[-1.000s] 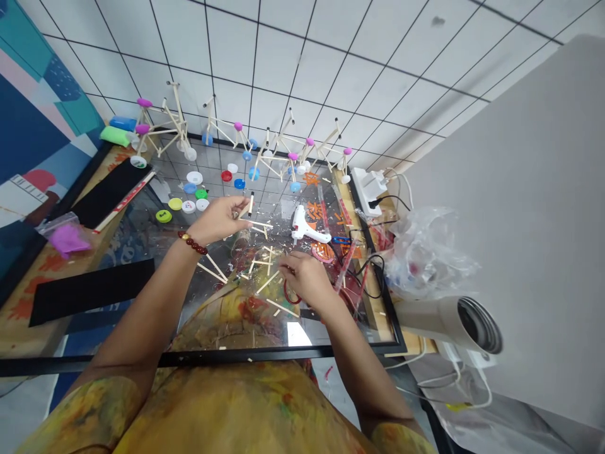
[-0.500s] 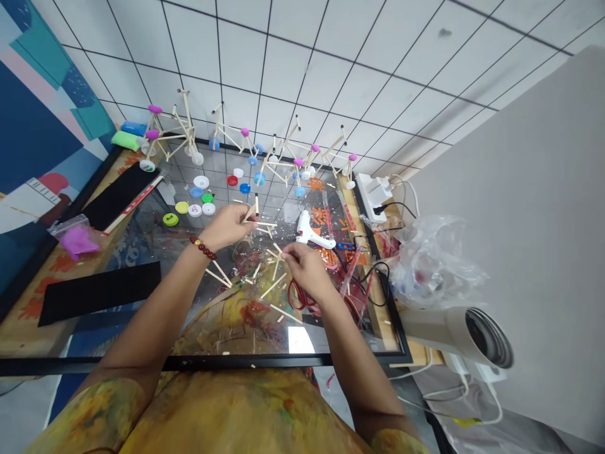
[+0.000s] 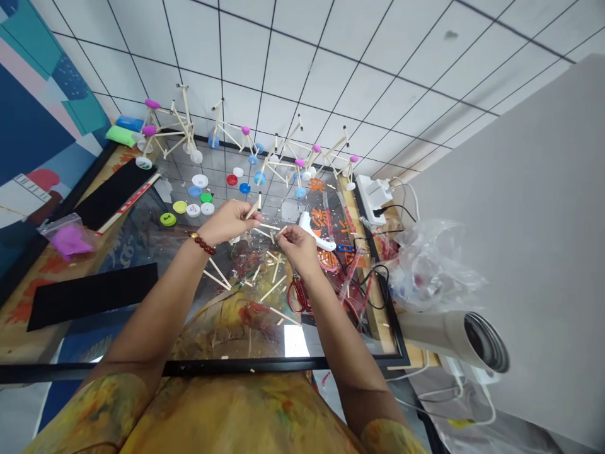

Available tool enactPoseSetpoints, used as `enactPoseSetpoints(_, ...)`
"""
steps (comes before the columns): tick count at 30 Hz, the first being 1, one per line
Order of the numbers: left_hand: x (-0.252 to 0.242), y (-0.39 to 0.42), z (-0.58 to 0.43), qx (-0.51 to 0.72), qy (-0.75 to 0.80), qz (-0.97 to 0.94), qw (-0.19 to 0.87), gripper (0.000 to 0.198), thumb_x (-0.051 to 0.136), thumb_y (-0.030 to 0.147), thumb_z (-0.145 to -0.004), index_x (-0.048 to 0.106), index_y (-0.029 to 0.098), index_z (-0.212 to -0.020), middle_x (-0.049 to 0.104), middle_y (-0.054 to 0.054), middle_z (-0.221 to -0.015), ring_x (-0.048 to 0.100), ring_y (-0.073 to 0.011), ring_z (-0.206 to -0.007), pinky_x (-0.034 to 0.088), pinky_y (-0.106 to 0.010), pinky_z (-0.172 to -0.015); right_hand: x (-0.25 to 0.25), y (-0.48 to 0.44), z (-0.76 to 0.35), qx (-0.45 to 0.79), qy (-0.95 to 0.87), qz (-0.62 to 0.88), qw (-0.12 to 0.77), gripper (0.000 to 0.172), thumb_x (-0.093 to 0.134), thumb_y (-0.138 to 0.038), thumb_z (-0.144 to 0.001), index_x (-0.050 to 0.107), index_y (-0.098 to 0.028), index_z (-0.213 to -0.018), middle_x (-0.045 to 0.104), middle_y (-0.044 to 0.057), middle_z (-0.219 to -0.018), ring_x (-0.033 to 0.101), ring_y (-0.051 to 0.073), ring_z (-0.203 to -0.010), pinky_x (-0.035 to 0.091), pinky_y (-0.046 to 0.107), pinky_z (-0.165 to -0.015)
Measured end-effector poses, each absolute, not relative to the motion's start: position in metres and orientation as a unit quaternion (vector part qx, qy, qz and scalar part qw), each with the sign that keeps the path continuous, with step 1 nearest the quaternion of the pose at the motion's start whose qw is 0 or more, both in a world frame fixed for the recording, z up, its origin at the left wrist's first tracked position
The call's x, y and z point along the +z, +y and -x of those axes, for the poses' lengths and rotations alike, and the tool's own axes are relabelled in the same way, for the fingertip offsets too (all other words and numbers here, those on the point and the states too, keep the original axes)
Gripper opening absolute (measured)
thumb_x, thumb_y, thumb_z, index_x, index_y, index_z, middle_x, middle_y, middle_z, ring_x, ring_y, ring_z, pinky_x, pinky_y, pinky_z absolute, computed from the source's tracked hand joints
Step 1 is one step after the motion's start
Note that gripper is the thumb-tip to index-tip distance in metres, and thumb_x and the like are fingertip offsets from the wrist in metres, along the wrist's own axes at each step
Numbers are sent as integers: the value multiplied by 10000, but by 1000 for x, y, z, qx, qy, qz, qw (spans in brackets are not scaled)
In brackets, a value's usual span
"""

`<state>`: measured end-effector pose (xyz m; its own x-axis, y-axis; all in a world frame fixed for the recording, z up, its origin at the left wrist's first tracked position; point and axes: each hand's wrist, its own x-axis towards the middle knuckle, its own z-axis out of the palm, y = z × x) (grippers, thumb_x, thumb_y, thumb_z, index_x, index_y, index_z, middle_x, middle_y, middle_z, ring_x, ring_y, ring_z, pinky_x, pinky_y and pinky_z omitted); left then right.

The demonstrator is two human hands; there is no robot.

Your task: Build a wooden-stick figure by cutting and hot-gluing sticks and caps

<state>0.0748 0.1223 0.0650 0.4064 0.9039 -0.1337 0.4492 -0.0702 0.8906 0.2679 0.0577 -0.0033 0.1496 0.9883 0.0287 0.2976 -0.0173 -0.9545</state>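
My left hand [image 3: 230, 221] is closed on a small frame of thin wooden sticks [image 3: 259, 214], held just above the glass table top [image 3: 142, 233]. My right hand [image 3: 293, 247] pinches a short wooden stick [image 3: 282, 231] and holds it against that frame. Red-handled scissors [image 3: 297, 296] lie on the glass right under my right wrist. Several loose sticks [image 3: 271, 287] are scattered on the glass between my forearms. A white hot glue gun [image 3: 316, 231] rests just beyond my right hand.
Several stick models with bottle-cap wheels [image 3: 170, 129] stand along the tiled wall. Loose coloured bottle caps [image 3: 193, 202] lie left of centre. A black strip [image 3: 89, 293] lies at left, a power strip [image 3: 375, 192], cables, a plastic bag [image 3: 432, 261] and a paper roll [image 3: 454, 334] at right.
My right hand has left the scissors on the glass, picked up a short stick and moved up and left to meet the frame in my left hand.
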Motion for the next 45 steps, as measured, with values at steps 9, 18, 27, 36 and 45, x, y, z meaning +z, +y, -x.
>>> enactPoseSetpoints(9, 61, 126, -64, 203, 462, -729, 463, 118, 657, 197, -690, 723, 149, -775, 609, 19, -614, 499, -112, -547, 356, -221, -543, -20, 58, -259, 413, -454, 617, 492, 247, 675, -345, -636, 555, -213, -807, 599, -41, -672, 556, 124, -588, 444, 248, -593)
enactPoseSetpoints(18, 64, 124, -62, 167, 435, -764, 445, 139, 636, 210, -732, 732, 148, -812, 583, 26, -589, 459, -94, -518, 318, -212, -517, -19, 53, -266, 393, -512, 616, 451, 279, 574, -444, -810, 643, -193, -911, 639, 1, -741, 611, 150, -663, 488, 275, -640)
enactPoseSetpoints(27, 57, 125, -64, 181, 408, -787, 427, 154, 680, 222, -690, 719, 148, -819, 603, 29, -614, 516, -106, -561, 350, -212, -541, -17, 49, -266, 271, -632, 607, 398, 212, 469, -306, -890, 653, -206, -925, 697, 41, -810, 645, 191, -755, 503, 309, -720)
enactPoseSetpoints(36, 80, 112, -65, 263, 403, -762, 434, 497, 817, 149, -531, 716, 181, -1017, 714, -43, -994, 644, -234, -969, 483, -344, -894, -15, 50, -263, 182, -684, 598, 376, 225, 426, -223, -900, 650, -205, -913, 723, 86, -930, 664, 218, -869, 515, 336, -828)
enactPoseSetpoints(45, 171, 2, -60, 442, 353, -822, 57, 396, 687, 101, -763, 691, 319, -1093, 700, -31, -1057, 616, -235, -955, 484, -411, -875, -23, 54, -260, 166, -689, 598, 374, 220, 431, -183, -911, 647, -203, -947, 705, 105, -942, 643, 243, -901, 503, 354, -820)
